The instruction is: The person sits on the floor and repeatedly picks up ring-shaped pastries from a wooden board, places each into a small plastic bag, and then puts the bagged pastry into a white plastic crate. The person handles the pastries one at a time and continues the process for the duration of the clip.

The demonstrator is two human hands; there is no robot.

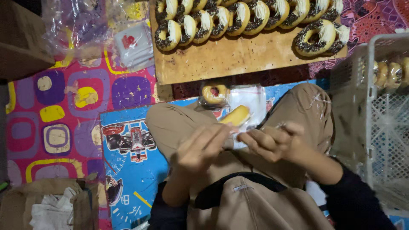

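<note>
Both hands working a doughnut into a clear plastic wrapper over the lap

Left hand (200, 147) is curling loosely, fingers half closed against the wrapper (249, 102); right hand (272, 142) is pinching the film's edge; the plain doughnut (235, 115) is sitting between them above the knees, looking soft, light and easily squashed, its film thin and slippery, so it is best cradled at the sides. A bagged doughnut (214, 94) is lying just beyond on the mat. Sprinkled doughnuts (317, 38) are lining the wooden board (230, 59). A stack of clear bags with a red mark (134, 44) is lying left of the board; a white crate (375, 115) at right is holding wrapped doughnuts
</note>
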